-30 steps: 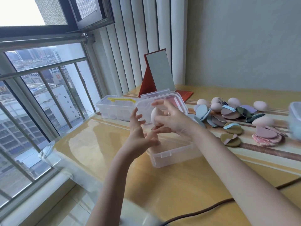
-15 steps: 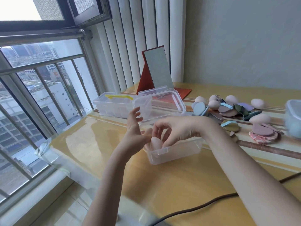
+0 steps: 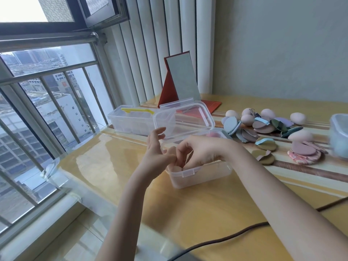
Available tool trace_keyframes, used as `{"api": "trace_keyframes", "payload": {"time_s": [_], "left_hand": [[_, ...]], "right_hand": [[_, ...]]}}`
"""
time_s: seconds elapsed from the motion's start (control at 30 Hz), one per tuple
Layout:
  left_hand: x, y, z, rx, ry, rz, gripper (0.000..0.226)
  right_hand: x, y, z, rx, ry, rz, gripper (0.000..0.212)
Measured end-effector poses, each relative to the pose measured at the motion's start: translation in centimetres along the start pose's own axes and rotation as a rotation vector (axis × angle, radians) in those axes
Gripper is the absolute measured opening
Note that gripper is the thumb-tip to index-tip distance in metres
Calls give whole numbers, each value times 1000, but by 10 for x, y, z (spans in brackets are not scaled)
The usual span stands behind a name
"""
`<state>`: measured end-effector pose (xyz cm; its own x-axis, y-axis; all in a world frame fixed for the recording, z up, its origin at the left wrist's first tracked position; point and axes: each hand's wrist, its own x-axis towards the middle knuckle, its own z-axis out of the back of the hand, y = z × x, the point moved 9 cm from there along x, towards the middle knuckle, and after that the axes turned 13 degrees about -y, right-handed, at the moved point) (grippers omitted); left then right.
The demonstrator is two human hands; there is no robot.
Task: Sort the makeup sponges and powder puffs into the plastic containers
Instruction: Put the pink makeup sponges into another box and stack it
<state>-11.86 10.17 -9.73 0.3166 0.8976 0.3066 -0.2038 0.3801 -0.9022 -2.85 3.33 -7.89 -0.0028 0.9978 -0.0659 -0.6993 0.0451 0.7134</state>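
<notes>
The person reaches with the right hand (image 3: pixel 195 153) down into the open clear box (image 3: pixel 199 174) that stands near the front of the tabletop (image 3: pixel 216 208). The fingers are curled downward over a pale sponge (image 3: pixel 177 168) that sits in the left end of the box. I cannot tell if they grip it or have let it go, because the hand covers most of it. The left hand (image 3: pixel 156 149) is just beside the box, fingers relaxed and spread, holding nothing; I think it waits there to steady the box or the lid (image 3: pixel 184 117), which stands tilted open behind. The other sponges and puffs (image 3: pixel 267 129) lie in a loose pile on the right, well apart from the box, so most of the sorting is not yet done. A second clear box (image 3: pixel 131 119) with a yellow handle stands behind, near the window.
</notes>
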Motion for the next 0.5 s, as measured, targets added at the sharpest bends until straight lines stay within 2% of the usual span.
{"api": "trace_keyframes", "payload": {"time_s": [0.1,0.23,0.4,0.5], "left_hand": [[-2,-1,-1,-21,3,26,81],[-2,-4,-2,-36,7,20,84],[-2,-4,-2,-38,8,6,84],[-2,-6,-2,-30,18,-8,85]], "right_hand": [[-5,-4,0,70,71,-48,17],[-6,-19,2,182,86,-266,26],[-4,-16,-6,196,117,-252,22],[-6,-23,-7,300,128,-296,13]]}}
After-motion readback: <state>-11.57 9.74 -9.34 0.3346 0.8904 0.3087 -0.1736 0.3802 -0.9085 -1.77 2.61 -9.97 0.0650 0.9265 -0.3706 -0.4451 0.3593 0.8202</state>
